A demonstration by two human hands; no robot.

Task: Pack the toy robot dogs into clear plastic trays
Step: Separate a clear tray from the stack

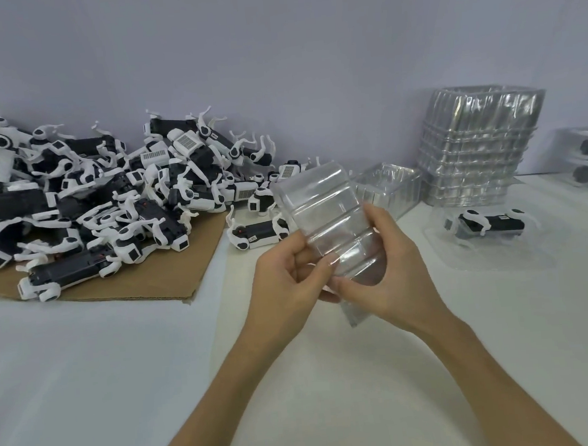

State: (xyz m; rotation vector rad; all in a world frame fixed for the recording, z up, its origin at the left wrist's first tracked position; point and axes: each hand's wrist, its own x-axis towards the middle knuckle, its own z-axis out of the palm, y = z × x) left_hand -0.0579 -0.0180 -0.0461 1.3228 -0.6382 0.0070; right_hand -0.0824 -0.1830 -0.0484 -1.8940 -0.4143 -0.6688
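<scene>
left hand [283,280] and right hand [388,275], each grip closed on the clear tray [322,203] — long axis pointing away and up

Soft even light, faint shadows, wide-angle edge distortion, slight blur.

I can read no text here; the small stickers [252,239] on the toy robot dogs [188,150] are too blurred.
</scene>
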